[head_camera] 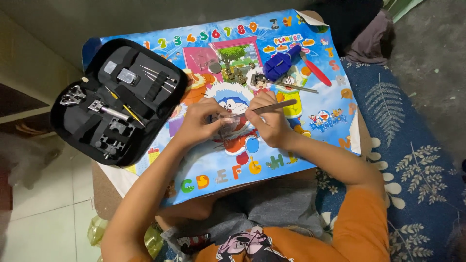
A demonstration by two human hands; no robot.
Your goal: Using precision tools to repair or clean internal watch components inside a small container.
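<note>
Work in hand: we see both hands meeting over a small clear piece [227, 123], which looks like a little plastic bag or cover, at the middle of the cartoon mat [310, 140] on the tabletop.
Where it lies: the clear piece sits between the two hands, just above the mat; we cannot tell what, if anything, is inside it.
Done so far: we judge the work well under way, since the black tool case [119, 99] lies unzipped and open at the left, and several tools are already out on the mat.
Tools out: a blue holder tool [281, 62], a red-handled tool [316, 71] and a small hammer [280, 83] lie beyond the hands, with small metal parts [235, 73] near them.
Left to do: the clear piece is not yet set down, and some tools stay slotted in the case.
Left hand: our left hand [196, 123] is curled, its fingers pinching the left edge of the clear piece.
Right hand: our right hand [269, 121] is closed around a thin metal tool [279, 106] and angled inward; the tip is hidden by the fingers.
Forearms: both reach forward from the lap and converge at the middle.
</note>
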